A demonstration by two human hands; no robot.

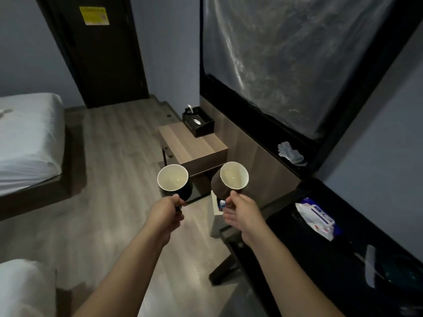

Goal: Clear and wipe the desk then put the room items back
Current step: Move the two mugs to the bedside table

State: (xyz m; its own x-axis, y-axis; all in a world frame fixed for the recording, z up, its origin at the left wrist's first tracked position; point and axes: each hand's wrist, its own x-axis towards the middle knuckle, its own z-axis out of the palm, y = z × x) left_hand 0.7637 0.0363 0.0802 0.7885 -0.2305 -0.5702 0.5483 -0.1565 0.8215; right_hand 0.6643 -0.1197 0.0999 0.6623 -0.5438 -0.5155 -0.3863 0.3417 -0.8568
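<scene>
My left hand (166, 212) grips the handle of a dark mug (173, 180) with a cream inside, held out over the floor. My right hand (242, 211) pinches the handle of a second, brown mug (232, 177), also cream inside, tilted toward me. Both mugs look empty. They hang in front of a wooden side table (194, 147). The black desk (309, 259) runs along the wall at my right, with a pack of wet wipes (317, 217) lying on it.
A black tissue box holder (198, 121) stands at the side table's far end. A crumpled grey cloth (290, 153) lies on the ledge under the plastic-covered screen (297, 53). White beds (27, 138) are at the left, a dark door (98, 49) beyond. A small bottle (222, 203) shows below the right mug.
</scene>
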